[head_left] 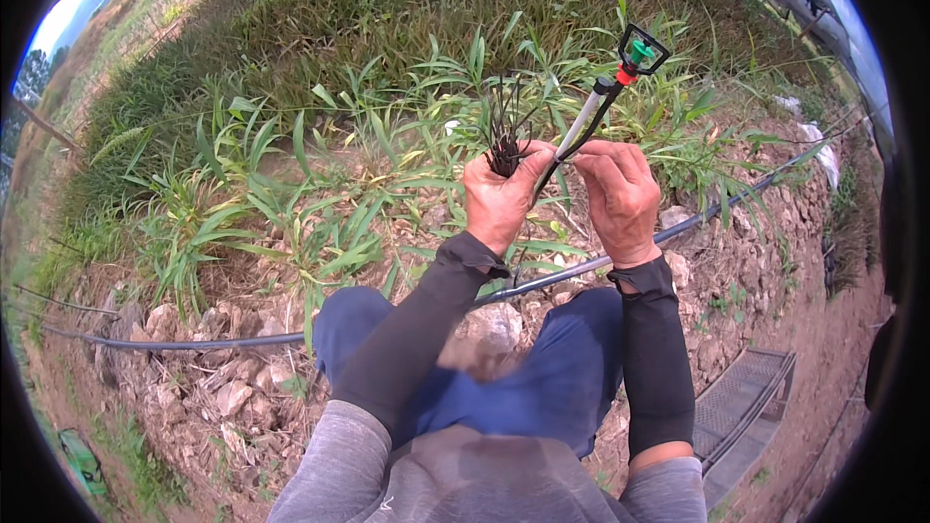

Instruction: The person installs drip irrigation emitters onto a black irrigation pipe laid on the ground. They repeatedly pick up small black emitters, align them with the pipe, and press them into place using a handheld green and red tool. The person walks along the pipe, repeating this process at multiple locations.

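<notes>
My left hand (496, 201) is closed around a bundle of thin black strips (504, 150) that look like cable ties. Its thumb presses against a pale rod (582, 120) with a dark top end. Beside the rod runs a thin black tube (598, 122), ending in a micro-sprinkler (641, 51) with a black frame, green middle and red collar. Rod and tube lean up to the right. Just right of them, my right hand (622, 201) pinches with thumb and forefinger close to the tube; what lies between those fingertips is too small to make out.
A dark hose (678, 229) crosses the stony bank (232, 397) in front of my knees. Grass and leafy weeds (349, 184) grow beyond it. A metal mesh step or bench (741, 397) stands at lower right, and a green object (81, 460) lies at lower left.
</notes>
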The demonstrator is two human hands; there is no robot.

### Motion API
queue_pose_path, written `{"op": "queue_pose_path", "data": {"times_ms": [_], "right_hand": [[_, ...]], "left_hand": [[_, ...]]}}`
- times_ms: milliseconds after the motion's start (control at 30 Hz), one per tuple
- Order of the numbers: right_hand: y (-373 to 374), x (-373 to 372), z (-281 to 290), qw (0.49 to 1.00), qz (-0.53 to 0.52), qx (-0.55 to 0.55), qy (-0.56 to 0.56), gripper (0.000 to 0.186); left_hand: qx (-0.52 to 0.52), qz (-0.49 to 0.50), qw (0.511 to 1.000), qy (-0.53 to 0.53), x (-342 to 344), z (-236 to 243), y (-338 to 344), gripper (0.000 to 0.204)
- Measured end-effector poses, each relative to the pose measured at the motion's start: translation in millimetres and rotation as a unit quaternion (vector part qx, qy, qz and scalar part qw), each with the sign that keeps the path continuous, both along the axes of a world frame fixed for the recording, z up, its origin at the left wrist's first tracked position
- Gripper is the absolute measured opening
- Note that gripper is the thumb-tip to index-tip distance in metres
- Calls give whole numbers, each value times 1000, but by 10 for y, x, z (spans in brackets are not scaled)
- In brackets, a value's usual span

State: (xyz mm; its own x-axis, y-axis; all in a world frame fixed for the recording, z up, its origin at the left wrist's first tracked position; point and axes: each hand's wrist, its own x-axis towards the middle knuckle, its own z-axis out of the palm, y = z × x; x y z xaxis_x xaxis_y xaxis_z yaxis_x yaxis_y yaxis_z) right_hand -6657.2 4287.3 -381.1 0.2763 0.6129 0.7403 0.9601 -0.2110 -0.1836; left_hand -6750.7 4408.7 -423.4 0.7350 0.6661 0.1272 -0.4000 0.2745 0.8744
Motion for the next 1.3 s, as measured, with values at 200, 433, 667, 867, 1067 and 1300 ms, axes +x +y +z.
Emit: {"op": "queue_pose_path", "data": {"times_ms": [200,433,667,867,1067,1300], "right_hand": [[153,21,-147,984,-12,82,156,14],[192,-74,-273,879,48,150,451,15],[206,-65,-169,881,95,126,447,39],[207,-91,41,920,93,25,380,53],[259,19,-70,875,155,25,458,48],[257,25,10,797,184,16,575,29]], "left_hand": [[-109,-52,993,0,85,-79,55,14],[-138,-66,988,0,103,-80,63,16],[-164,-74,984,4,99,-117,108,19],[-167,-90,982,6,84,-126,170,21],[-243,-166,955,-30,53,-188,240,20],[-244,-253,936,-11,56,-302,384,13]]}}
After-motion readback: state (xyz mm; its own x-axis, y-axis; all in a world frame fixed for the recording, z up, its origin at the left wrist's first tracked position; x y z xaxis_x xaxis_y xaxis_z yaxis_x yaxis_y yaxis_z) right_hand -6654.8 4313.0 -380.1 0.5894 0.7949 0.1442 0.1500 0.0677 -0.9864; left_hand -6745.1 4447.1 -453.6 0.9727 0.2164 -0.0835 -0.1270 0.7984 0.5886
